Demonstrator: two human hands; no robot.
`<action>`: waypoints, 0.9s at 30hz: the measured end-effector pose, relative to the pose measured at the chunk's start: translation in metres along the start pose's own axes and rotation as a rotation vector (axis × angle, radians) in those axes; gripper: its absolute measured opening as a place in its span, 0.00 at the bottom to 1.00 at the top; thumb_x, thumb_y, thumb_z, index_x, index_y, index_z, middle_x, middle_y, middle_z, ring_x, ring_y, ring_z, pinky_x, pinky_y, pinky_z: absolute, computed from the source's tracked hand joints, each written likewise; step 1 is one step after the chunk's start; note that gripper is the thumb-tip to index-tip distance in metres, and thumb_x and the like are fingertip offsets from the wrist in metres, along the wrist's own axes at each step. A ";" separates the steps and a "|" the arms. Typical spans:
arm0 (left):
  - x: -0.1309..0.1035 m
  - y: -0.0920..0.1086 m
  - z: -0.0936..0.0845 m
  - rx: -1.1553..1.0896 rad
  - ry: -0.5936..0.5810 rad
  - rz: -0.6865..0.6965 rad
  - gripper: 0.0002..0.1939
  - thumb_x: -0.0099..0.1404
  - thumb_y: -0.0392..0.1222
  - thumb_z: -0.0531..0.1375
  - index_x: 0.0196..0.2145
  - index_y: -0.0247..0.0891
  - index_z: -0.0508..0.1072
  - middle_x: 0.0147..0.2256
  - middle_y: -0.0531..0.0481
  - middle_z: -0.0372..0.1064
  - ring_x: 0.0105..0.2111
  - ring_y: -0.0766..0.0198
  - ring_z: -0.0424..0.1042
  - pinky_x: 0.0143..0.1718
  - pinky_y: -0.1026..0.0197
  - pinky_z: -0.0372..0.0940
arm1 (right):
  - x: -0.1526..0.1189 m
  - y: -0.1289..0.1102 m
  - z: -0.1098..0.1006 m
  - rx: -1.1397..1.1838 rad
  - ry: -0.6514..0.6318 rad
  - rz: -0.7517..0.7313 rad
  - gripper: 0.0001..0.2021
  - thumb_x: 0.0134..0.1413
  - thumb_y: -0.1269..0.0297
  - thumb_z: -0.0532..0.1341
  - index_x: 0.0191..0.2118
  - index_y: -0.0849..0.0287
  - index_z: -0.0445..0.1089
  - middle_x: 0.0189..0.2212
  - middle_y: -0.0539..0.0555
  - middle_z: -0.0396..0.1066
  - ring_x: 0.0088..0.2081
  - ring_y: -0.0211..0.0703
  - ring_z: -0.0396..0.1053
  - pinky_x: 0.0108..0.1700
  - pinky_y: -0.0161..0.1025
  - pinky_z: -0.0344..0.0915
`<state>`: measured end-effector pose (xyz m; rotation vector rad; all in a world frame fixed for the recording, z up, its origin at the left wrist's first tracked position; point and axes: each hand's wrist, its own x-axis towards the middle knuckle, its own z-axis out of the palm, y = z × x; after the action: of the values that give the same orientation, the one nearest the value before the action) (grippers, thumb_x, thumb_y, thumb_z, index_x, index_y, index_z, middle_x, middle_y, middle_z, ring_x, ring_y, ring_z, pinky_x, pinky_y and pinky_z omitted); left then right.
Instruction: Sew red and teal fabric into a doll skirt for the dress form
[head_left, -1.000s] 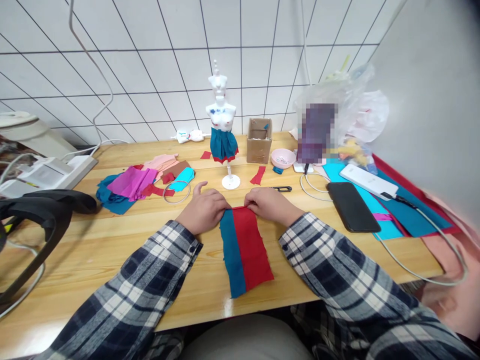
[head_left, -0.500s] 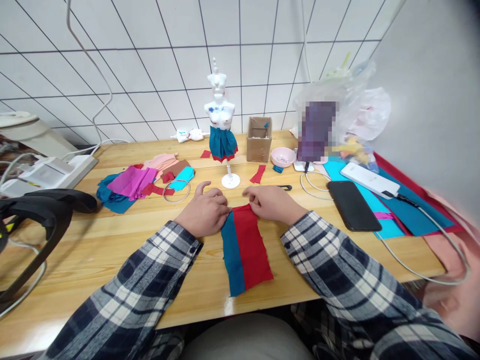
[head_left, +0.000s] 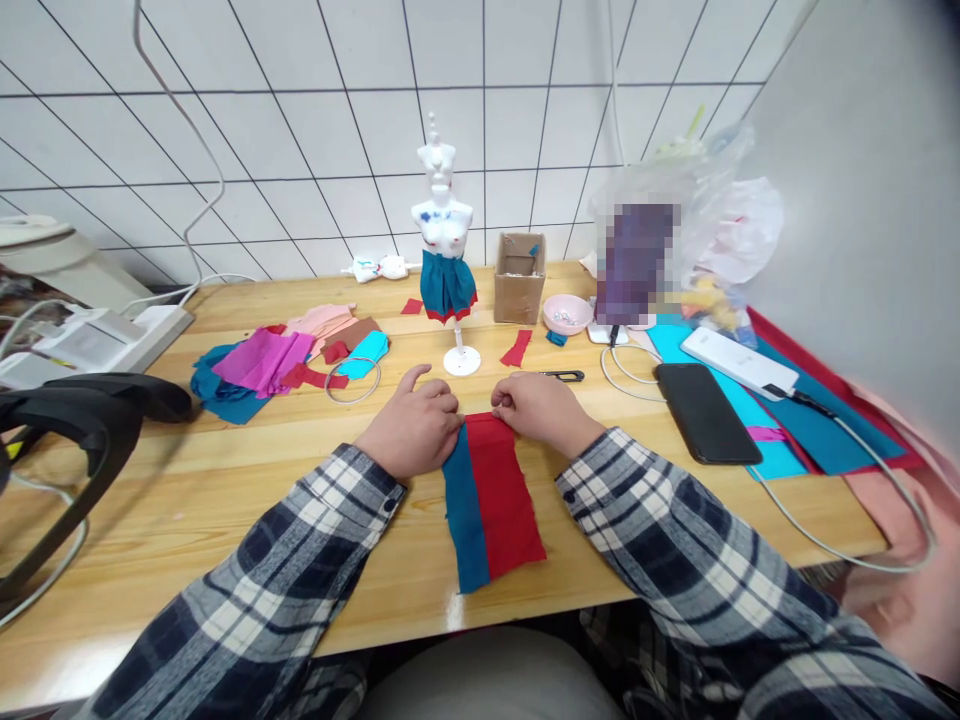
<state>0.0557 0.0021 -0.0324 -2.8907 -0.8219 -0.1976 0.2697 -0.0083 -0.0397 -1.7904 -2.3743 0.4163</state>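
A two-tone strip of fabric, half red and half teal, lies lengthwise toward me on the wooden table. My left hand is closed on its far teal corner, the index finger raised away. At the far red edge, my right hand has thumb and fingers pinched together on the cloth. The far edge looks folded over between the two hands. Just beyond stands a small white dress form, wearing a teal skirt with a red hem.
Fabric scraps and a metal ring lie left. A cardboard box, pink bowl, and black-handled tool sit beyond my right hand. Farther right are a black phone, a white power bank and cables. A black headset-like frame stands left.
My right hand has shifted slightly, its fingers drawing closer together at the red edge. More of the black-handled tool shows behind it. The left hand and fabric stay nearly still.
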 end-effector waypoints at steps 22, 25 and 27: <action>-0.006 -0.008 0.011 -0.321 0.078 -0.323 0.12 0.67 0.47 0.56 0.34 0.45 0.79 0.37 0.51 0.76 0.43 0.56 0.70 0.58 0.36 0.37 | -0.008 -0.003 -0.007 -0.058 0.260 -0.321 0.07 0.60 0.64 0.57 0.40 0.59 0.72 0.39 0.56 0.72 0.41 0.46 0.67 0.39 0.39 0.58; -0.006 -0.007 0.006 -0.279 0.091 -0.294 0.13 0.68 0.46 0.55 0.34 0.44 0.79 0.36 0.50 0.76 0.42 0.56 0.70 0.59 0.36 0.36 | -0.008 -0.003 -0.006 0.015 0.279 -0.344 0.17 0.56 0.60 0.61 0.51 0.60 0.71 0.45 0.58 0.74 0.46 0.49 0.67 0.46 0.43 0.58; -0.006 -0.006 0.003 -0.271 0.087 -0.275 0.13 0.68 0.45 0.54 0.34 0.45 0.79 0.36 0.50 0.77 0.42 0.56 0.70 0.59 0.36 0.36 | -0.007 -0.003 -0.003 0.018 0.254 -0.355 0.17 0.56 0.59 0.62 0.50 0.58 0.73 0.43 0.56 0.76 0.46 0.50 0.67 0.46 0.45 0.56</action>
<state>0.0478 0.0046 -0.0360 -2.9714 -1.2634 -0.4942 0.2700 -0.0148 -0.0357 -1.2839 -2.4214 0.1535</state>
